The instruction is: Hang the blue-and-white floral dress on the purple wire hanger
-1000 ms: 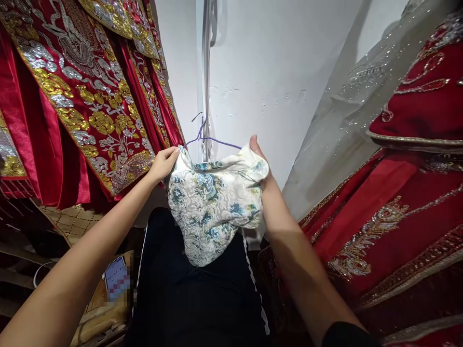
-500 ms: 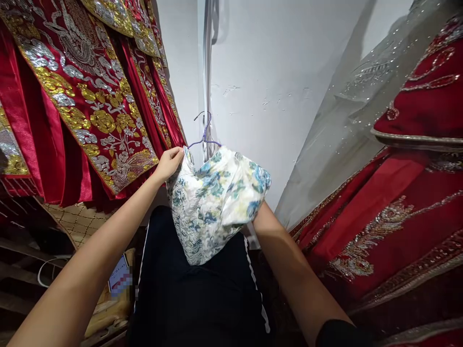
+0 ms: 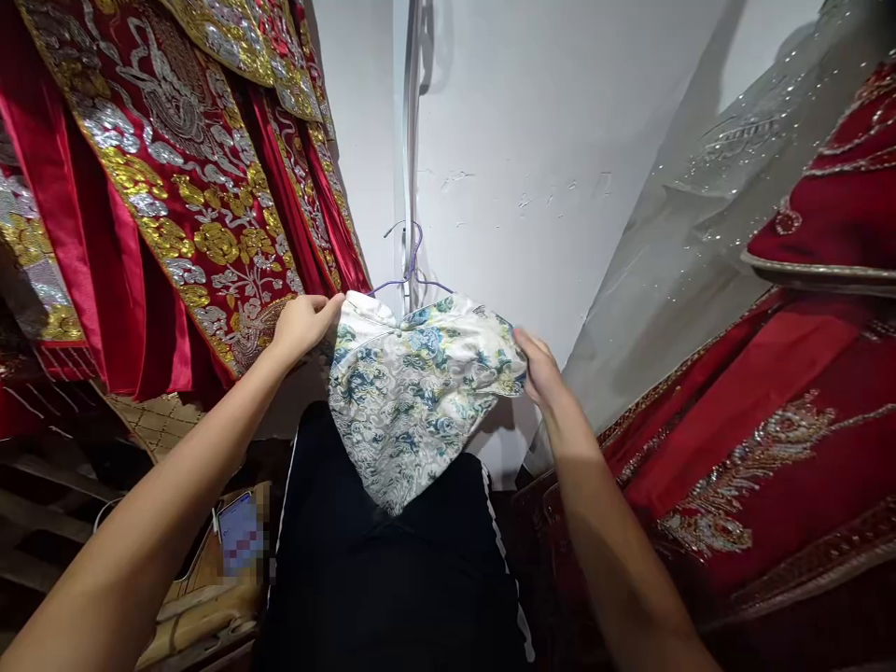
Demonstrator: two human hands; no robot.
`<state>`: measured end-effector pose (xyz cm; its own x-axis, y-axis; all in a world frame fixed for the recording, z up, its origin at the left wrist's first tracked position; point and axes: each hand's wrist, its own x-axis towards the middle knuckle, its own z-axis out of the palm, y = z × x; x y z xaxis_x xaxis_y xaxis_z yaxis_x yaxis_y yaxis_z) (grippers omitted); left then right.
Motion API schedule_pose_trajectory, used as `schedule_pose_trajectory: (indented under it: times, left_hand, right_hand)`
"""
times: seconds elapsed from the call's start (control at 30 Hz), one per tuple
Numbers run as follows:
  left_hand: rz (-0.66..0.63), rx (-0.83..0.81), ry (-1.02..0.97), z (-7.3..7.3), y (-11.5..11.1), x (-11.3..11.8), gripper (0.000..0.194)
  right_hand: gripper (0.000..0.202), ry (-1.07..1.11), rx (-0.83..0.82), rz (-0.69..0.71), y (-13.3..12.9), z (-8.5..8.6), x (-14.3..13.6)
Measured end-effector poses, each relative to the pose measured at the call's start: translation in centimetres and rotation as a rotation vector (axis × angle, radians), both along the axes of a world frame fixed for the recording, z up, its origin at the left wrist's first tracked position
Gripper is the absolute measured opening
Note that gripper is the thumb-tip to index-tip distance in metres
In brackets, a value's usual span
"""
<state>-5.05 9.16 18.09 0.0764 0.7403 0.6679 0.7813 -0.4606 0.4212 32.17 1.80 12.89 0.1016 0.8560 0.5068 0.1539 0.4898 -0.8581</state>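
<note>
A white garment top (image 3: 413, 401) with a blue, green and yellow floral pattern hangs on a purple wire hanger (image 3: 418, 257) in the middle of the view. My left hand (image 3: 306, 327) pinches its upper left edge near the shoulder. On the other side, my right hand (image 3: 540, 366) grips the top's right edge, by the sleeve. The cloth is spread between both hands, its lower part narrowing to a point. Below it shows a black garment (image 3: 392, 579) with white trim along its sides.
Red robes (image 3: 210, 205) with gold and silver embroidery hang at the left. More red beaded clothing (image 3: 791, 411) hangs at the right, beside a sheer sequined fabric (image 3: 658, 243). A phone (image 3: 242, 532) lies lower left on a wooden surface (image 3: 189, 635). Behind is a white wall (image 3: 518, 121).
My right hand has come out from behind the cloth and now holds its right edge. The top has unfolded and lies flatter. My left hand has shifted slightly left and down.
</note>
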Motion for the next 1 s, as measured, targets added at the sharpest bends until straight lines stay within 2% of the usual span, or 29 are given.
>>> schedule_pose_trajectory:
  times: [0.1,0.17,0.27,0.33,0.4,0.47,0.53,0.57,0.6,0.67,0.73,0.77,0.8,0.83,0.87,0.93,1.0]
  left_hand:
    - [-0.137,0.041,0.050,0.7,-0.8,1.0,0.040]
    - [-0.222,0.078,0.084,1.5,-1.5,1.9,0.035]
    - [-0.237,0.168,0.114,2.6,-2.8,3.0,0.043]
    - [-0.216,0.217,0.076,3.0,-3.8,3.3,0.043]
    - [-0.261,0.203,-0.025,3.3,-4.8,3.6,0.040]
    - [-0.393,0.114,-0.171,3.4,-6.0,4.1,0.037]
    - [-0.556,-0.042,-0.341,3.6,-7.2,5.0,0.039]
    - [-0.626,-0.139,-0.423,3.6,-7.8,5.5,0.041]
    - [-0.680,-0.245,-0.497,3.6,-8.4,6.0,0.044]
    - [-0.746,-0.466,-0.602,3.1,-9.5,6.6,0.047]
    - [-0.752,-0.647,-0.636,2.0,-10.4,6.4,0.049]
    - [-0.730,-0.708,-0.621,1.2,-10.7,5.9,0.051]
    - [-0.690,-0.740,-0.582,0.4,-11.0,5.2,0.052]
    - [-0.639,-0.740,-0.516,-0.5,-11.3,4.2,0.053]
    - [-0.581,-0.706,-0.420,-1.2,-11.6,3.1,0.054]
    - [-0.469,-0.556,-0.185,-2.1,-12.1,0.6,0.050]
    - [-0.345,-0.365,-0.002,-2.1,-12.7,-2.0,0.042]
  right_hand:
    - [0.047,0.142,-0.030,0.004,0.3,0.6,0.8]
    - [0.043,0.210,0.036,-0.080,0.5,1.9,0.3]
    - [0.044,0.324,0.127,-0.226,0.4,3.9,-1.1]
    - [0.044,0.378,0.166,-0.301,-0.6,4.7,-2.0]
    - [0.043,0.414,0.200,-0.372,-2.3,4.5,-2.8]
    - [0.041,0.423,0.242,-0.430,-4.8,3.4,-3.8]
    - [0.042,0.352,0.273,-0.418,-7.6,1.9,-5.1]
    - [0.043,0.253,0.258,-0.349,-9.0,1.2,-5.9]
    - [0.043,0.093,0.201,-0.218,-10.2,0.6,-6.7]
    - [0.049,-0.261,0.031,0.181,-12.2,0.0,-8.3]
    - [0.065,-0.523,-0.126,0.638,-13.0,0.2,-9.5]
    - [0.070,-0.593,-0.172,0.813,-12.8,0.4,-9.8]
    - [0.068,-0.629,-0.188,0.907,-12.3,0.6,-9.9]
    - [0.061,-0.635,-0.176,0.908,-11.4,0.7,-9.7]
    - [0.051,-0.612,-0.140,0.822,-10.3,0.7,-9.3]
    - [0.038,-0.519,-0.026,0.501,-7.5,0.3,-8.0]
    - [0.045,-0.456,0.059,0.234,-4.7,-0.3,-6.8]
